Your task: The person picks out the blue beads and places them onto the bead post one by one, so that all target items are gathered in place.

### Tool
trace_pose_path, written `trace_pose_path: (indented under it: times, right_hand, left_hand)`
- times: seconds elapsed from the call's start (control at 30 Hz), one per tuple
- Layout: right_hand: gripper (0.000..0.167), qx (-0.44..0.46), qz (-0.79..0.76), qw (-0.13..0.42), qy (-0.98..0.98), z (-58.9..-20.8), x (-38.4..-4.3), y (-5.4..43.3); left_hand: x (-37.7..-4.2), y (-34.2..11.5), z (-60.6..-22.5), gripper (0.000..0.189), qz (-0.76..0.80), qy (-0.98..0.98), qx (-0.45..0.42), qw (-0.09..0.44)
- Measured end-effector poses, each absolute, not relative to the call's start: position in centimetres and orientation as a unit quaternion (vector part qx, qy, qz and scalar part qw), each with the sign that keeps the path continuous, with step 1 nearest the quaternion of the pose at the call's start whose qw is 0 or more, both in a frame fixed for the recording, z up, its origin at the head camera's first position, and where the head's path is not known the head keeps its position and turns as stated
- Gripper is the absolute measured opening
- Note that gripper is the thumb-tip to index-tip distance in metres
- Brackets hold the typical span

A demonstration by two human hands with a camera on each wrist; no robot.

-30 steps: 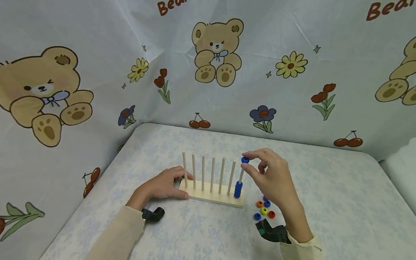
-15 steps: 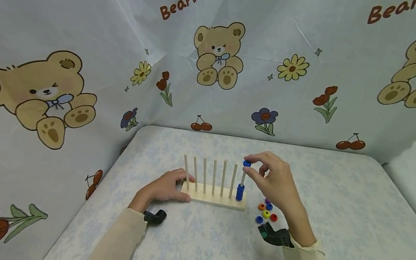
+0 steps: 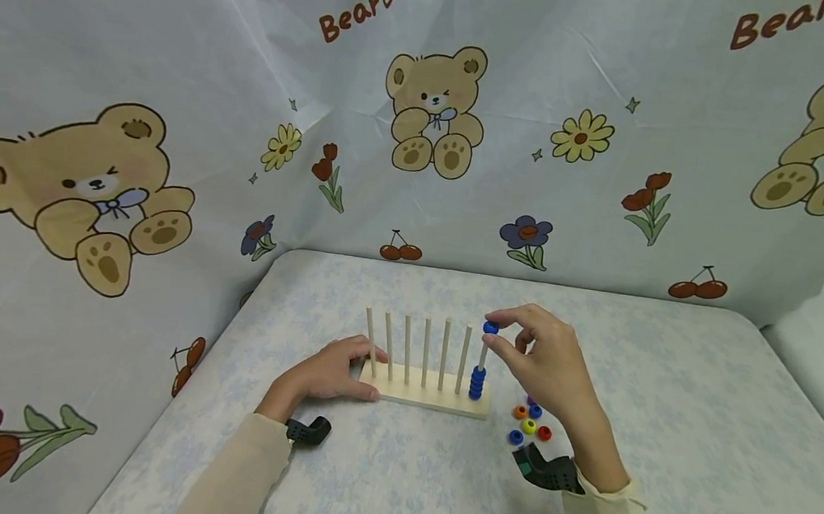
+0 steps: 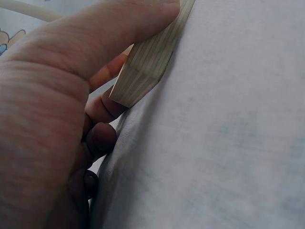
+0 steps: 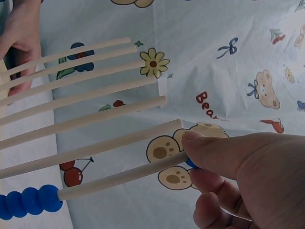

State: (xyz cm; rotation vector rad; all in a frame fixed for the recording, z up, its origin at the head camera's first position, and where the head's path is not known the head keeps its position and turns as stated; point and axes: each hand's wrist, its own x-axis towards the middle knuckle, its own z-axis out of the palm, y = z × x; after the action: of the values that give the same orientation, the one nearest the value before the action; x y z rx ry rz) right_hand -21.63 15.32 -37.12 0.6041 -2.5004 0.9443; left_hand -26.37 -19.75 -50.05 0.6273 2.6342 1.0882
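A pale wooden peg rack [image 3: 414, 391] stands on the table with several upright pegs in a row. My left hand [image 3: 330, 369] grips its left end, thumb along the front edge; the left wrist view shows the thumb on the wooden base [image 4: 147, 59]. With thumb and forefinger, my right hand [image 3: 540, 356] pinches a blue bead [image 3: 490, 327] at the top of the rightmost peg. In the right wrist view the thumb mostly hides that bead [image 5: 191, 163] at the peg's tip. Lower on the same peg sits a stack of blue beads [image 3: 477, 383].
Several loose beads lie right of the rack, below my right hand, among them a yellow bead [image 3: 529, 426], a red bead [image 3: 545, 433] and an orange bead [image 3: 519, 412]. A cloth printed with bears [image 3: 436, 119] hangs behind the table [image 3: 376, 477].
The head view has shifted slightly, so the scene sits a little lower and further right. Both hands keep their holds, and the pinched bead stays near the peg's top.
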Motion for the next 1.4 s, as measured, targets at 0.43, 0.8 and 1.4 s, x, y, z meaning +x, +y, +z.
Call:
trace_pose_path:
  times: [0.43,0.8,1.4]
  right_hand:
    - [0.024,0.213,0.333,0.190,-0.899,-37.12,-21.73,15.31]
    - [0.023,0.213,0.326,0.189,-0.902,-37.39,-21.72,15.26]
    - [0.027,0.204,0.317,0.178,-0.909,-37.25,-21.56,15.30]
  left_hand:
    - [-26.73,-19.64,-50.16,0.050,0.365,0.900,0.215,0.106]
    - [-26.61,-19.87,-50.42,0.050,0.372,0.896,0.218,0.105]
    - [-26.45,-19.87,-50.37,0.051,0.367,0.898,0.220,0.103]
